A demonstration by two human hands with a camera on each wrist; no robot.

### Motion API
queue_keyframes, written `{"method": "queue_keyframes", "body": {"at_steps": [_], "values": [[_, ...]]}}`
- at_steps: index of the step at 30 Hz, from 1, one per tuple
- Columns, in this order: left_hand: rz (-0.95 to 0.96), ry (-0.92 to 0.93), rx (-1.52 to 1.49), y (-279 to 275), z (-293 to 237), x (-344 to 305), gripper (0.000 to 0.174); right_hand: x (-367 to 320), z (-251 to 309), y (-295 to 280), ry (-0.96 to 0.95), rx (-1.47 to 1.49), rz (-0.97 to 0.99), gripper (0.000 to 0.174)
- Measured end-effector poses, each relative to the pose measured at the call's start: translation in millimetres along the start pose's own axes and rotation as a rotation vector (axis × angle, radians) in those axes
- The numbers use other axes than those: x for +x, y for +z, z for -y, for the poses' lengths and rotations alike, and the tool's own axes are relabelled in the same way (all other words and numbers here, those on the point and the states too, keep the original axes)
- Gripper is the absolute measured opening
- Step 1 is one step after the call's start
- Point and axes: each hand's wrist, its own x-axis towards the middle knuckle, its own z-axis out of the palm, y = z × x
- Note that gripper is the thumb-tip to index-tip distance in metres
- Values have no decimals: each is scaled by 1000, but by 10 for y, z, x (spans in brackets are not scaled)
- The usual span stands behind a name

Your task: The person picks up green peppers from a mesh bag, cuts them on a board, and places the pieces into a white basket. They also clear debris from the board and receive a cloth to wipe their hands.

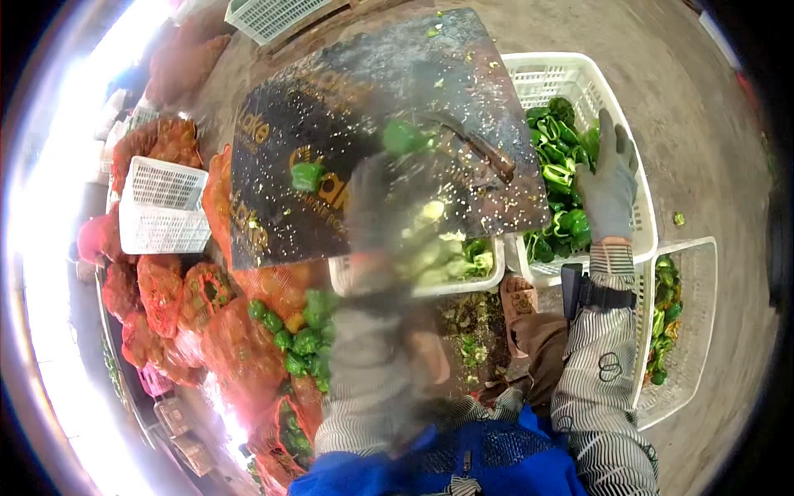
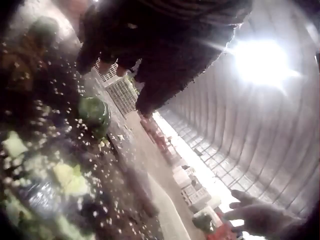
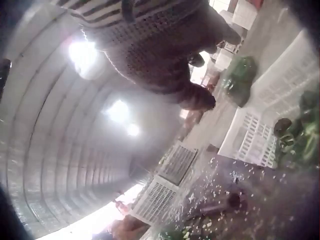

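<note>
My left hand (image 1: 372,198) is a blur over the dark board (image 1: 277,149). In the left wrist view that gloved hand (image 2: 160,45) has thumb and fingers apart, nothing between them. A whole green pepper (image 1: 306,175) lies on the board; another, blurred pepper (image 1: 404,136) is just beyond the left hand. My gloved right hand (image 1: 610,178) is over a white crate (image 1: 554,58) of cut green peppers (image 1: 558,182), its fingers straight. A green pepper piece (image 3: 240,80) shows beside its fingertips in the right wrist view. A knife (image 1: 492,157) lies on the board.
White seeds scatter over the board. A white crate (image 1: 459,287) with pale pepper cores stands under its near edge. Red mesh sacks (image 1: 240,331) and loose whole peppers (image 1: 306,343) fill the left. Another crate (image 1: 695,331) with peppers stands at the right.
</note>
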Motion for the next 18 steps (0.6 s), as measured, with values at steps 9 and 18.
{"method": "queue_keyframes", "body": {"at_steps": [9, 18], "values": [[267, -141, 361, 847, 368, 949, 69, -92, 224, 43, -135, 174, 354, 53], [315, 250, -439, 66, -4, -394, 53, -543, 849, 137, -376, 995, 647, 29]]}}
